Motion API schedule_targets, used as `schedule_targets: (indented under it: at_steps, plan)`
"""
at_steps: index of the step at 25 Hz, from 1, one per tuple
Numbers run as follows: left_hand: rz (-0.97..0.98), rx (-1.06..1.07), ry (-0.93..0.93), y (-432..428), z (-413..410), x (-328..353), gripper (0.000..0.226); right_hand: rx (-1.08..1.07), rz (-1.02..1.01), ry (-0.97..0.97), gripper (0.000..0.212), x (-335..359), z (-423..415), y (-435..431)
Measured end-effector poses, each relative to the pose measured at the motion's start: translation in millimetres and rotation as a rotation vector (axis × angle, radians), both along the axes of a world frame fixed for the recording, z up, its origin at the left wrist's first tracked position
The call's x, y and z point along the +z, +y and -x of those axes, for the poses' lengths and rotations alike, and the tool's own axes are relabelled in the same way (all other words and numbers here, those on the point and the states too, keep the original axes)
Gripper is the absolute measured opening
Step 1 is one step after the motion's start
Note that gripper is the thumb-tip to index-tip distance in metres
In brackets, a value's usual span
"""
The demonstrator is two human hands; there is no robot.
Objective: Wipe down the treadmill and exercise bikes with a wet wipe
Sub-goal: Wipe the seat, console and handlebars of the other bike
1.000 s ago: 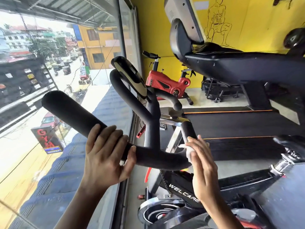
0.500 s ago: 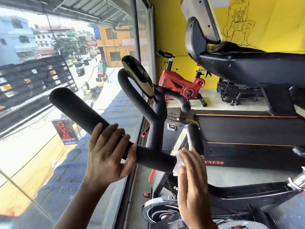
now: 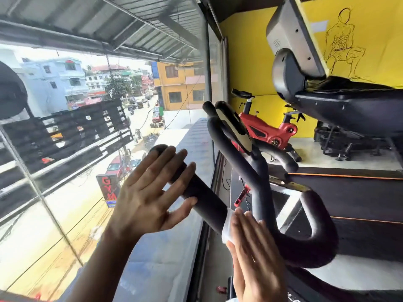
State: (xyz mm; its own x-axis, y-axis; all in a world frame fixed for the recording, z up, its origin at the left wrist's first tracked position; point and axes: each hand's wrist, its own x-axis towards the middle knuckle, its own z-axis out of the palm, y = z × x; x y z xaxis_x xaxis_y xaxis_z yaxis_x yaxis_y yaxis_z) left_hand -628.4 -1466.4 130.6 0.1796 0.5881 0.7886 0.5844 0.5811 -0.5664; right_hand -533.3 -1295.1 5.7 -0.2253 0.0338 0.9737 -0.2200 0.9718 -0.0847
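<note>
To the right of the handlebar (image 3: pixel 259 192) runs the treadmill (image 3: pixel 359 199), with a dark deck lined in orange and its console raised above. To the handlebar's left is the window (image 3: pixel 65 214), looking down on a street. Behind the handlebar, a red exercise bike (image 3: pixel 266 129) stands against the yellow wall (image 3: pixel 250 62).

The handlebar is black and padded, with a display (image 3: pixel 233 127) at its upper end. Your left hand (image 3: pixel 148 197) is spread wide with straight fingers in front of the handlebar's left grip; you cannot tell whether it touches. Your right hand (image 3: pixel 255 253) is flat, its fingers together and straight, pressing the wet wipe (image 3: pixel 227 225) against the bar just left of the centre post. The white wipe lies under your fingertips and shows along their left edge.
</note>
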Motion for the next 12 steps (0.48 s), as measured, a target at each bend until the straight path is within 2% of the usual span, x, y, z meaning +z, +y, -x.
schedule_targets:
  at_steps: [4,7,10,12]
  plan:
    - [-0.023,-0.064,-0.066,-23.0,10.8,13.2,0.040,0.238,0.205,0.080,0.033,47.8,13.6,-25.9]
    - [-0.084,-0.203,-0.197,-32.9,18.7,16.0,0.045,0.451,0.296,0.003,0.039,103.5,28.7,-43.9]
    - [-0.082,-0.333,-0.262,-31.9,23.3,11.7,0.049,0.575,0.264,-0.163,0.040,131.7,46.0,-63.2]
    - [-0.089,-0.391,-0.279,-30.2,26.4,8.2,0.048,0.500,0.201,-0.144,0.040,118.3,45.4,-60.6]
